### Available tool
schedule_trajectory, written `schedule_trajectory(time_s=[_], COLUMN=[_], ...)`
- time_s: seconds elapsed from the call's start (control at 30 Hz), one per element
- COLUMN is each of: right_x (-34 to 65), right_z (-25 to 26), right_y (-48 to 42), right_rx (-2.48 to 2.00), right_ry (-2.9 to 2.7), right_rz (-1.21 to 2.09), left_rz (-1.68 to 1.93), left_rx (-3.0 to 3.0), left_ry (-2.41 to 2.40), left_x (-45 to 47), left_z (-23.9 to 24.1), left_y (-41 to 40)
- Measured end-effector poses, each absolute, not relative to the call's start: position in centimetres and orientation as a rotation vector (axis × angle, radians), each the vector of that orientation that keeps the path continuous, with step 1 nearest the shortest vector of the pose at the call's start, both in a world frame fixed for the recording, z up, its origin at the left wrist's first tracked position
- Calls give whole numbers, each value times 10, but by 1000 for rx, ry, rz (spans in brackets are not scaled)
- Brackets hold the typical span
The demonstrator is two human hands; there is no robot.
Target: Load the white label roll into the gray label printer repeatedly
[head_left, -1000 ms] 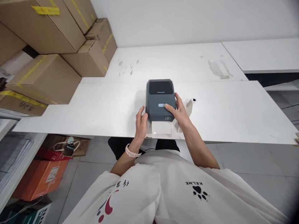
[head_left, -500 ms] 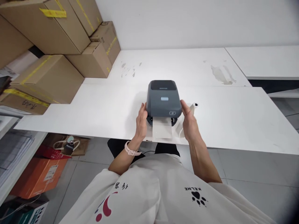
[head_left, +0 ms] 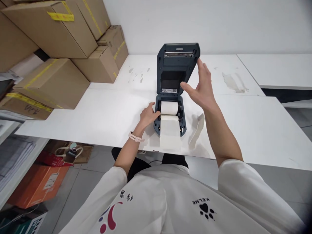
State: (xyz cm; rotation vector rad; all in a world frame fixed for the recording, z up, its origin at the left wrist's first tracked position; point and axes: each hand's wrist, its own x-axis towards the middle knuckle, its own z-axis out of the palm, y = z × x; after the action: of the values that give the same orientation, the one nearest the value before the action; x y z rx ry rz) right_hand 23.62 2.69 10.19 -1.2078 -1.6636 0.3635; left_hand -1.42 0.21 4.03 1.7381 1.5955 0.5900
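A dark blue-grey label printer (head_left: 156,128) stands on the white table with its lid (head_left: 161,70) raised. Inside the base sits a white paper roll (head_left: 169,108), and a strip of its paper (head_left: 170,133) runs out of the front toward the table edge. My left hand (head_left: 148,115) grips the left side of the base, thumb over the rim. On the raised lid's right edge is my right hand (head_left: 203,86), thumb in front and fingers at the upper edge. A curled piece of pale paper (head_left: 198,131) lies right of the printer.
Taped cardboard boxes (head_left: 53,83) are stacked at the left of the white table (head_left: 109,113). Behind it rises a white wall (head_left: 219,26). Below on the left are shelves, an orange box (head_left: 39,187) and a paper bag (head_left: 84,154). Grey stains mark the tabletop.
The printer's lid has swung up and back, exposing the paper roll. My right hand has risen with the lid; my left stays at the printer's left side.
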Motion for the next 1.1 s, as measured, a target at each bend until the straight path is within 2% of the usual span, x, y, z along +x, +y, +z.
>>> schedule_trajectory(time_s=[0.17, 0.3, 0.4, 0.53, 0.63, 0.8, 0.93, 1.1], right_x=[215, 187, 175, 190, 226, 303, 339, 337], right_z=[96, 68, 53, 70, 99, 118, 79, 16], right_y=[20, 36, 49, 38, 13, -9, 18, 64], right_rx=[-1295, -1494, -1600, -1436, -1169, -1177, -1308, -1429], right_ry=[-1958, -2356, -2424, -2407, -2308, -1945, -1670, -1402], right_rz=[271, 407, 531, 778, 948, 843, 900, 954], left_rz=[482, 512, 564, 598, 594, 646, 691, 793], left_rx=[1764, 1776, 1728, 1711, 1731, 1686, 1625, 1543], left_ry=[1592, 1609, 1598, 1595, 1597, 1556, 1539, 1519], left_x=[-9, -5, -5, -7, -7, -7, -7, -5], left_z=[46, 41, 34, 28, 25, 22, 19, 12], left_y=[13, 14, 13, 12, 13, 12, 13, 13])
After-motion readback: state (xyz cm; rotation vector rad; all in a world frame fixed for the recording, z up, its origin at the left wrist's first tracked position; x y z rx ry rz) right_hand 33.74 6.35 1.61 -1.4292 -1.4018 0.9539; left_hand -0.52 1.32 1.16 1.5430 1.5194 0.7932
